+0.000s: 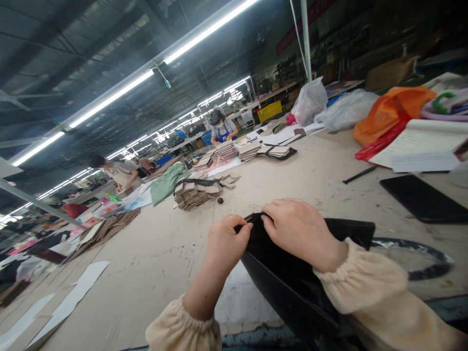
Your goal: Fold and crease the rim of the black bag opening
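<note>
Head view: black open-mouthed piece [280,287] at the near edge of the table [157,273], its long axis slanting from far rim toward my body; my left hand [225,243] and right hand [302,233] pinch that rim, equally near.

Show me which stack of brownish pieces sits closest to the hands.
The loose stack beside the small dark ball, ahead of the left hand; the other stacks, such as those by the blue-aproned person, lie farther off.

L hand [228,241] + R hand [303,234], black bag [285,278] (open)
</note>
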The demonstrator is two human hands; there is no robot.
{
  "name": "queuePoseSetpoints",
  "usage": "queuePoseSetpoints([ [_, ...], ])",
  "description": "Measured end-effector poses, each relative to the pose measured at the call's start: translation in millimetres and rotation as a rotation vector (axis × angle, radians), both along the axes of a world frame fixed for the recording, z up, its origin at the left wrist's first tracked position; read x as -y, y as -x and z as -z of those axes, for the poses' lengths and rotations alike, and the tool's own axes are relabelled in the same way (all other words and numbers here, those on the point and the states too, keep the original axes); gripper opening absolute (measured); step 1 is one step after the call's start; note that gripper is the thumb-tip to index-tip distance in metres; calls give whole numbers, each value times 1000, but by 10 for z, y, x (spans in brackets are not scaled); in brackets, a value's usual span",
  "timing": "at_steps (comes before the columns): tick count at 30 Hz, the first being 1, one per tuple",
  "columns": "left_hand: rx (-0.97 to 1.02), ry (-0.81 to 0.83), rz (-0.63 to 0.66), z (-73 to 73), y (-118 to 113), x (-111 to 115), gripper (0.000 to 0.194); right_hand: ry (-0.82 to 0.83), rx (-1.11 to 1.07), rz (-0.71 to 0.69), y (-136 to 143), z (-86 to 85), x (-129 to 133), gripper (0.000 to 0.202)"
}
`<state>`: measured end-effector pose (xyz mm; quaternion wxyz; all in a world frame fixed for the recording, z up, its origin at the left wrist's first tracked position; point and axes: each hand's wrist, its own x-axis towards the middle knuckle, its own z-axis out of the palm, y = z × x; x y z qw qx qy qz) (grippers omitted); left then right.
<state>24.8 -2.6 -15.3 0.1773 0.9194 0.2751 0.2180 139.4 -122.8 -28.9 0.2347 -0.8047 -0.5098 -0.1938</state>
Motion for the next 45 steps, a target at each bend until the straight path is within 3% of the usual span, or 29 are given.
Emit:
queuePoseSetpoints([
  [5, -33, -61, -59, 6, -34, 6, 16, -10, -25, -15, -13, 7, -6, 18],
  [9, 21, -13, -13, 33, -37, -14, 16, -33, -38, -39, -43, 13, -8, 15],
  [25, 11, -26, -78, 26, -67, -9, 17, -18, -78, -138, -102, -38, 14, 22],
  [45, 36, -25, -65, 73, -51, -48, 16, -9, -1, -124, -15, 22, -72, 21],
])
